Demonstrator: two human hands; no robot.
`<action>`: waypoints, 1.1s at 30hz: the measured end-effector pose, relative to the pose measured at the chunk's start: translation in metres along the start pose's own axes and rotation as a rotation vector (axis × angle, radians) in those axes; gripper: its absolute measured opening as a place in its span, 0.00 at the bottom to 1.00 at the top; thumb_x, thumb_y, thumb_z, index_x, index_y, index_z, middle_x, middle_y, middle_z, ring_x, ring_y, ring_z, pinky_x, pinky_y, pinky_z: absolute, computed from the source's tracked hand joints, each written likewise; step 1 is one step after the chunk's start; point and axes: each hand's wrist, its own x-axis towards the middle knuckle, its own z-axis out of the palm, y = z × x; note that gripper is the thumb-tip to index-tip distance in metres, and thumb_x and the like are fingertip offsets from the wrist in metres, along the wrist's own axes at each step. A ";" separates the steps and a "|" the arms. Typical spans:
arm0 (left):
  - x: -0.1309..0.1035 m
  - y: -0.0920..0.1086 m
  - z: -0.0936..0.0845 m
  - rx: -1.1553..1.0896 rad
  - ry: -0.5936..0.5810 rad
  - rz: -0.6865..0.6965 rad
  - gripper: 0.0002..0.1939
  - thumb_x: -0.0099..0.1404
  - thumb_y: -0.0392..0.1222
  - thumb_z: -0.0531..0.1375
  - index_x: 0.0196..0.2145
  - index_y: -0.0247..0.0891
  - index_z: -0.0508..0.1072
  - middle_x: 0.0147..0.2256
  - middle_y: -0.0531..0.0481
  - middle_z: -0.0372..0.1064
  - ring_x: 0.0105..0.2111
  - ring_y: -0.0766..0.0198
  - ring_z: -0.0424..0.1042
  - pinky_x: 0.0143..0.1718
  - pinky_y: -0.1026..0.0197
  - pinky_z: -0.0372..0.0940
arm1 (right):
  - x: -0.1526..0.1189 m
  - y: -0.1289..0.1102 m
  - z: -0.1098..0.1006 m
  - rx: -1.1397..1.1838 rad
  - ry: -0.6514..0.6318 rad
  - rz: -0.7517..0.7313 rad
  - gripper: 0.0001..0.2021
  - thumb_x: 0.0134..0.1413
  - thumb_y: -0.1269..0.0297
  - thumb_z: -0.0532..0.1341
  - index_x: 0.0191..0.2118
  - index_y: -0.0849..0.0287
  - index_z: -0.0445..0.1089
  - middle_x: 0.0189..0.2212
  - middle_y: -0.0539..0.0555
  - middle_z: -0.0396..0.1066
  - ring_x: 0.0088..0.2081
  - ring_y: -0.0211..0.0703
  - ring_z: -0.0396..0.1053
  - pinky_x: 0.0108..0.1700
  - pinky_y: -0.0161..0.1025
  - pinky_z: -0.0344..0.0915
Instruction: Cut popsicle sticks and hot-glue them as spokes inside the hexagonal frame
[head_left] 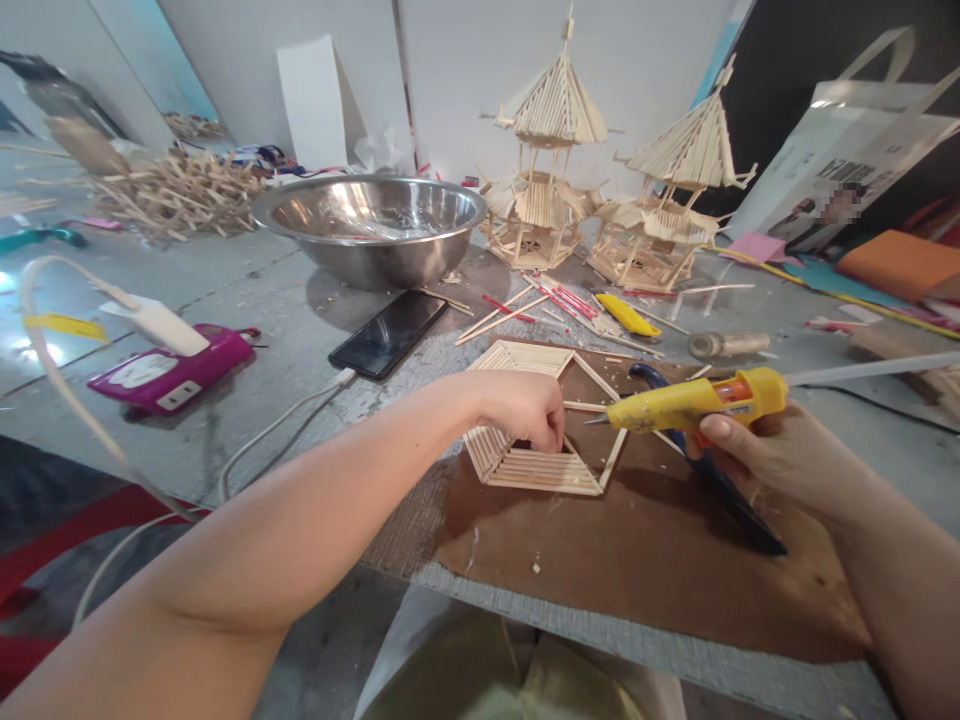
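My right hand is wrapped round a yellow glue gun, its nozzle pointing left and a clear glue stick jutting from the back. The nozzle hovers above a flat hexagonal frame of thin wooden sticks. Several sides of this frame are filled with rows of sticks; its right side has only bare outline sticks. My left hand reaches over the frame with fingers curled down at its middle; what they pinch, if anything, is hidden. Beneath the glue gun lies a tool with dark blue handles, partly covered.
A brown mat lies under the frame. Behind it are loose sticks, a yellow cutter, a phone, a steel bowl and two stick pagodas. A purple power strip with cables sits left.
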 end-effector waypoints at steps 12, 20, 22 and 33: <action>0.000 -0.001 0.000 0.014 -0.001 0.017 0.12 0.47 0.36 0.56 0.31 0.34 0.74 0.26 0.51 0.72 0.25 0.71 0.64 0.26 0.69 0.55 | 0.000 0.000 0.001 -0.002 -0.026 0.026 0.21 0.40 0.44 0.53 0.20 0.60 0.64 0.10 0.48 0.58 0.13 0.34 0.54 0.14 0.33 0.52; 0.000 0.000 0.000 0.011 0.006 0.009 0.12 0.47 0.36 0.56 0.31 0.33 0.74 0.28 0.50 0.72 0.25 0.70 0.65 0.26 0.69 0.56 | 0.000 -0.003 0.000 0.000 -0.016 0.026 0.21 0.40 0.44 0.53 0.19 0.60 0.64 0.10 0.49 0.58 0.13 0.34 0.54 0.14 0.33 0.52; -0.001 0.001 0.000 0.010 0.009 -0.007 0.12 0.47 0.37 0.56 0.31 0.33 0.74 0.29 0.50 0.72 0.26 0.71 0.65 0.26 0.69 0.56 | 0.000 -0.003 0.000 -0.004 -0.018 0.021 0.21 0.40 0.44 0.53 0.19 0.60 0.64 0.10 0.49 0.58 0.13 0.34 0.54 0.13 0.33 0.52; -0.001 0.001 0.000 0.021 0.006 -0.011 0.12 0.47 0.37 0.56 0.30 0.34 0.74 0.27 0.52 0.72 0.25 0.70 0.64 0.25 0.69 0.54 | 0.000 -0.002 0.000 0.019 -0.021 -0.006 0.21 0.42 0.45 0.52 0.20 0.60 0.64 0.11 0.49 0.59 0.13 0.33 0.55 0.13 0.32 0.53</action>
